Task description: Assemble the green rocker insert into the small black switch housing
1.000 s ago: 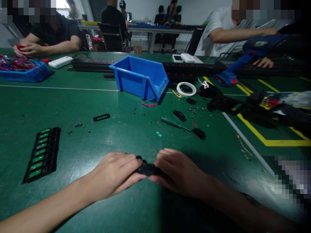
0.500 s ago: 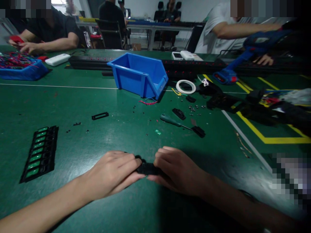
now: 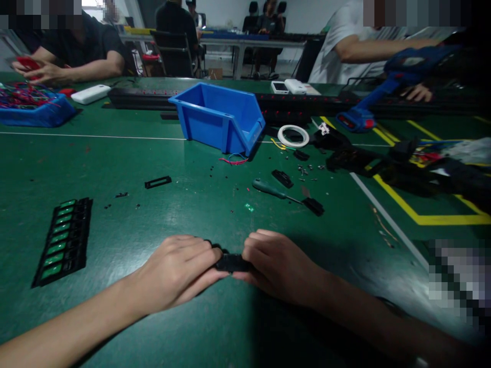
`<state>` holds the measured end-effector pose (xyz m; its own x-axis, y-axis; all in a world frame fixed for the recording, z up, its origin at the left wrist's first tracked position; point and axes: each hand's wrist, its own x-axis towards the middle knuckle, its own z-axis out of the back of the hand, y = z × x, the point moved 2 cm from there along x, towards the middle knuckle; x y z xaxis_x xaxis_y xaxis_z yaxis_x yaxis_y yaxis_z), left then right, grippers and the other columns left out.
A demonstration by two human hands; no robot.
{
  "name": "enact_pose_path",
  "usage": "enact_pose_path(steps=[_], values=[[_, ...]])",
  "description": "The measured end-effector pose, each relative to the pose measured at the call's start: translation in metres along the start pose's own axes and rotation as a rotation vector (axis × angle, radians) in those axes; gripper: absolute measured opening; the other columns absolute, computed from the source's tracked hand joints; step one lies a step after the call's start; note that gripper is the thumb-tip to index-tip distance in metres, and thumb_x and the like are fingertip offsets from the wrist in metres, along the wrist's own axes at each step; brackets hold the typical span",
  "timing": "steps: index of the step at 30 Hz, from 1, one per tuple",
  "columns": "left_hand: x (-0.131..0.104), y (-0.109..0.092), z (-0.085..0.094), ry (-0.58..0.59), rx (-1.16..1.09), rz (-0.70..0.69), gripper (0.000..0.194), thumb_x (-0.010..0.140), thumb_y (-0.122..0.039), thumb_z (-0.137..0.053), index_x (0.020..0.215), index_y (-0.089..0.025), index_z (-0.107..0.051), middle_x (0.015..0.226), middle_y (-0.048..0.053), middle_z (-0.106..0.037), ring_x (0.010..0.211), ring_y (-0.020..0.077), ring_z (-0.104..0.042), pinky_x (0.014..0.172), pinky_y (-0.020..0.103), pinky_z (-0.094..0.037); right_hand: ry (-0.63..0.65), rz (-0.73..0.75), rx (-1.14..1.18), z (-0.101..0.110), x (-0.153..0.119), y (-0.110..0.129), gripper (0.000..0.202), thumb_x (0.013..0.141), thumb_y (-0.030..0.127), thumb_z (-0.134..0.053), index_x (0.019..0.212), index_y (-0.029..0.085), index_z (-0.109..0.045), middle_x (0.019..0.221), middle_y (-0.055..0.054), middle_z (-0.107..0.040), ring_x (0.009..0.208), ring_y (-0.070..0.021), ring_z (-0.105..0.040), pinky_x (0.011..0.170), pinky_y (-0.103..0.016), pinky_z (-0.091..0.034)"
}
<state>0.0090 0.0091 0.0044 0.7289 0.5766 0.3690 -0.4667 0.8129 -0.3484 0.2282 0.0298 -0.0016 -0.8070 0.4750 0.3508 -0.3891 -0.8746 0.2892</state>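
Observation:
Between my two hands is a dark, elongated black plastic part [image 3: 231, 263], held low over the green table. My left hand [image 3: 183, 271] grips its left end, fingers wrapped over the top and thumb beneath. Around the right end my right hand [image 3: 282, 263] is closed in the same way. Most of the part is hidden by my fingers, so its exact kind cannot be made out. Beyond my hands lie a screwdriver [image 3: 270, 189] with a green handle, a small black piece [image 3: 282, 178] and a black frame with a long slot [image 3: 158, 182].
A black tray-like strip with green cells [image 3: 61, 240] lies at the left. Farther back are a blue bin [image 3: 207, 120], a white ring [image 3: 293, 136], small screws [image 3: 303, 171] and a blue power tool [image 3: 356, 120]. Other people sit across the table.
My hands and the black part stay almost in place, with only a very slight shift. At the far left, another person's hands have moved a little with a red object.

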Motion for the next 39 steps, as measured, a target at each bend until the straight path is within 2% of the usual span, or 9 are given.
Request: enact_pose_path(steps=[13,23,29,33,39], values=[[-0.0013,0.0012,-0.0008,-0.030,0.039,0.010,0.017,0.101,-0.029,-0.054,0.101,-0.015,-0.064,0.073,0.001,-0.060,0.065,0.0155,-0.056,0.057,0.030,-0.041,0.004,-0.021,-0.004,0.0003,0.0011,0.0011,0.049,0.110,0.047,-0.033,0.074,0.018,-0.050,0.067,-0.001,-0.054,0.060,-0.0162,-0.042,0.059,-0.031,-0.028],[-0.0018,0.0001,0.0006,-0.068,0.058,-0.005,0.017,0.098,-0.027,-0.060,0.085,-0.015,-0.063,0.068,0.001,-0.056,0.061,0.0158,-0.049,0.056,0.031,-0.034,-0.035,-0.009,0.035,0.0006,0.0006,0.0004,0.047,0.109,0.046,-0.038,0.073,0.018,-0.051,0.065,0.000,-0.051,0.059,-0.0157,-0.040,0.059,-0.031,-0.027],[-0.0018,-0.0005,-0.0006,-0.063,0.069,-0.006,0.018,0.097,-0.027,-0.060,0.084,-0.016,-0.062,0.067,0.001,-0.055,0.061,0.0161,-0.048,0.055,0.033,-0.033,-0.039,-0.003,0.033,0.0009,0.0004,-0.0001,0.047,0.109,0.045,-0.040,0.073,0.017,-0.052,0.066,0.001,-0.050,0.059,-0.0156,-0.039,0.059,-0.032,-0.027],[-0.0024,0.0001,-0.0010,-0.057,0.059,-0.004,0.015,0.097,-0.025,-0.061,0.085,-0.015,-0.062,0.069,0.001,-0.055,0.062,0.0159,-0.049,0.056,0.033,-0.034,-0.036,-0.008,0.028,0.0014,0.0002,-0.0001,0.047,0.109,0.045,-0.041,0.072,0.017,-0.052,0.065,0.001,-0.050,0.060,-0.0156,-0.039,0.059,-0.032,-0.027],[-0.0030,0.0011,0.0005,-0.051,0.045,-0.012,0.012,0.097,-0.025,-0.061,0.101,-0.014,-0.064,0.072,0.001,-0.059,0.064,0.0162,-0.052,0.057,0.032,-0.038,-0.033,-0.023,0.064,0.0005,-0.0019,-0.0003,0.044,0.107,0.043,-0.047,0.071,0.018,-0.050,0.065,0.001,-0.049,0.059,-0.0150,-0.039,0.059,-0.032,-0.027]])
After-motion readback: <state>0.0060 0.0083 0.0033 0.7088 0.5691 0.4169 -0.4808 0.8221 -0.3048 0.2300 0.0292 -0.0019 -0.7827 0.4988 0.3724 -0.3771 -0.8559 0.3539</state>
